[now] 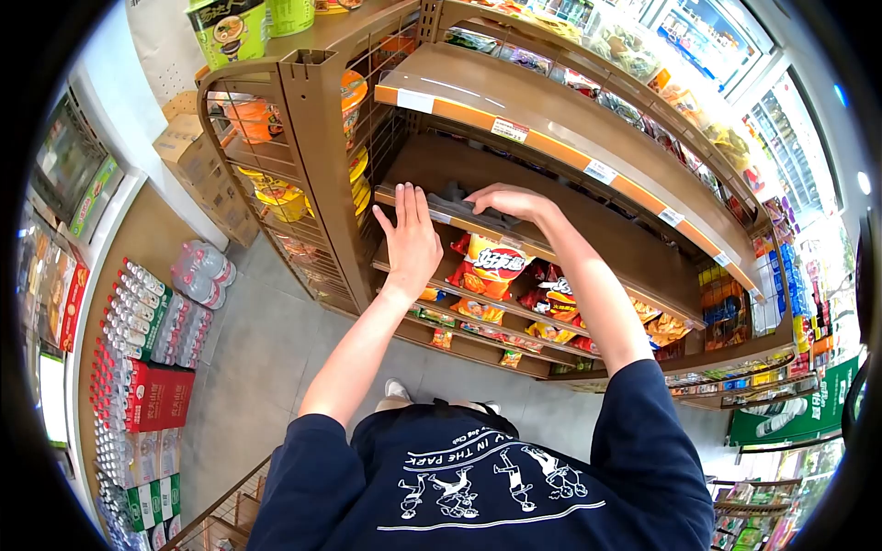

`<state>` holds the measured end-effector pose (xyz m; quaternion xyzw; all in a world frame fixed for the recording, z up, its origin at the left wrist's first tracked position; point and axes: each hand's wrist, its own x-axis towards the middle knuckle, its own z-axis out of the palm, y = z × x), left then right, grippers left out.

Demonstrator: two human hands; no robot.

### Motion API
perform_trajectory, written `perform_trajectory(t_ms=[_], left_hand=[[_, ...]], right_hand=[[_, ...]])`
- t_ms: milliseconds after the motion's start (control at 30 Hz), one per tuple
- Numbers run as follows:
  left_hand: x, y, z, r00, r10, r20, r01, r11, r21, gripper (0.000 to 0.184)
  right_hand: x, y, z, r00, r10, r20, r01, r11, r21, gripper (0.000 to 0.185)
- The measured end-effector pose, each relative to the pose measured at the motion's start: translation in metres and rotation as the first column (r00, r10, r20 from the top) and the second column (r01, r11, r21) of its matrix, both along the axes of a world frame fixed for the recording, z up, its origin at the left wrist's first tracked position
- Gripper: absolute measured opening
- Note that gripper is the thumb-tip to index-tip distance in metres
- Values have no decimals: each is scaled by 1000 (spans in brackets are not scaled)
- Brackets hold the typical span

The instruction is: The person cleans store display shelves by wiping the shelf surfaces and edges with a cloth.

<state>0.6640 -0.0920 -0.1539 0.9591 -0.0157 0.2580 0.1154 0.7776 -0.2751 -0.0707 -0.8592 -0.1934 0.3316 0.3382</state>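
- Cloth, one, dark grey, bunched; lying at the left end of a brown shelf, close to its front edge, between the two hands.
- Right hand, bare; fingers bent, tips touching the cloth. Whether they grasp it or only press on it, cannot tell.
- Left hand, bare; released, holding nothing, fingers straight and thumb apart, laid against the front edge of the same shelf, just beside the cloth.
- Upper shelf, brown, with an orange front strip carrying white price labels; above and behind the cloth's shelf.
- Snack bag, red, yellow and white, large Chinese lettering; on the tier below the cloth's shelf, further colourful packets to its right.
- Lower tiers: smaller snack packets, orange, yellow and green.
- Side rack, brown wire, at the left end of the shelving; orange and yellow tubs within, a green noodle tub on top.
- Cardboard boxes, stacked beyond the side rack.
- Bottled drinks, red-capped, in rows at far left; a shrink-wrapped pack near them on the grey tiled floor.
- Dark blue T-shirt, white line figures and lettering, worn by the person.
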Motion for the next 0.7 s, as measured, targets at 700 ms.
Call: perform_trajectory(t_ms=[700], left_hand=[[-7, -45, 11, 996, -94, -1, 94, 992, 87, 64]], right_hand=[[-9, -49, 4, 998, -32, 46, 35, 997, -65, 57]])
